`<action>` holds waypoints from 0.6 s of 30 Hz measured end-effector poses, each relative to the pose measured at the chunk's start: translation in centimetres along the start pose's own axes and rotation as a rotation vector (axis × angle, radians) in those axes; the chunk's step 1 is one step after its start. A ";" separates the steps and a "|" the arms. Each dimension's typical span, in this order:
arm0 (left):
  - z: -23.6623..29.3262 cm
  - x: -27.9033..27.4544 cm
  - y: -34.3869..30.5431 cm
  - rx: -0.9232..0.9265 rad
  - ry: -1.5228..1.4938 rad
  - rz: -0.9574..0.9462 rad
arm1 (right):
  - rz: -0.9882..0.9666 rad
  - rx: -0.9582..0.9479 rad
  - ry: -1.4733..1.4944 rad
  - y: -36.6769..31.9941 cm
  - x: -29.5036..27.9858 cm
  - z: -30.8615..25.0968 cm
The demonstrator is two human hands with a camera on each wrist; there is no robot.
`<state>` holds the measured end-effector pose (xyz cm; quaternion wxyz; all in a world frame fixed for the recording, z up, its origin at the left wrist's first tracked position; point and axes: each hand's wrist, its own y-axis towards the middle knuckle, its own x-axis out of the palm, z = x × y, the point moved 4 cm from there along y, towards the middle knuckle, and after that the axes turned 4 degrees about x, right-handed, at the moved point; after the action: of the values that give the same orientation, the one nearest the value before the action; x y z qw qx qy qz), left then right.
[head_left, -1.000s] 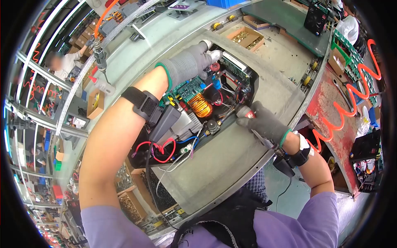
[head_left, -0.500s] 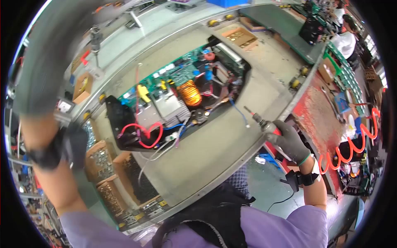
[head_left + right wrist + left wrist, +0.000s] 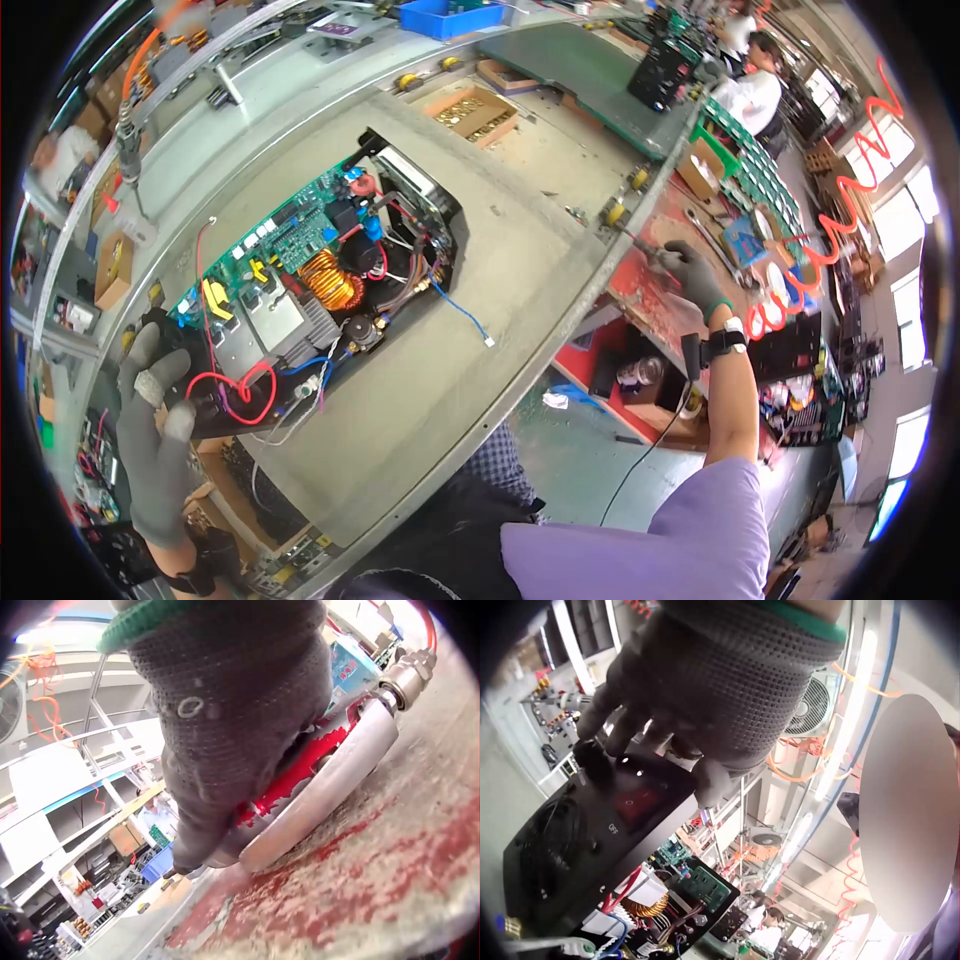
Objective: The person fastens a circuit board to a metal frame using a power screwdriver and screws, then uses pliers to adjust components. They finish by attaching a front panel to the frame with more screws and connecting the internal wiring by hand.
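Observation:
An open black device case (image 3: 446, 262) with circuit boards, a copper coil (image 3: 330, 280) and loose wires lies on the grey work board. The left hand (image 3: 155, 440), in a grey glove, grips the case's near left end; in the left wrist view its fingers (image 3: 622, 727) lie over the edge of the black end panel (image 3: 641, 799), which bears a switch. Over the red worn surface at the right, the gloved right hand (image 3: 695, 280) holds a red and silver air screwdriver (image 3: 322, 791), which lies low against that surface in the right wrist view.
A cardboard box of brass parts (image 3: 475, 115) stands behind the case. At the far side is a blue bin (image 3: 450, 20). A hanging screwdriver (image 3: 128, 150) is at the left. Part trays lie near the left hand, and a red coiled hose (image 3: 840, 225) hangs at the right.
The left hand has left the case's far side, swung left and come down on its left end. Carrying the screwdriver, the right hand has moved from the case to the red surface.

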<state>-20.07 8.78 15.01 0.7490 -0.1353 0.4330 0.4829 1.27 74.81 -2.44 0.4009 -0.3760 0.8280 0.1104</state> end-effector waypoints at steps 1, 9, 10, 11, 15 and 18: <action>0.3 0.1 -0.1 -0.001 0.014 0.015 | -0.035 0.048 0.139 1.7 -0.3 1.2; 1.0 1.1 0.2 -0.039 -0.044 0.093 | 0.440 0.261 -0.901 7.4 -4.7 -1.7; 1.1 0.9 0.1 -0.036 -0.042 0.092 | 0.427 0.255 -1.024 9.5 -5.0 0.0; 1.5 1.0 0.2 -0.046 0.016 0.086 | 0.526 0.264 -0.997 10.6 -5.3 2.4; 2.4 0.9 0.5 0.020 0.143 0.130 | 0.354 0.383 -0.950 15.6 -6.1 11.0; 2.0 0.9 0.4 0.094 0.153 0.104 | 0.302 0.358 -1.066 9.6 -5.0 1.4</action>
<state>-19.20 10.76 15.63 0.6930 -0.1138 0.5177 0.4886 -2.81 84.81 -0.74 0.7996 -0.0727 0.5621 0.1986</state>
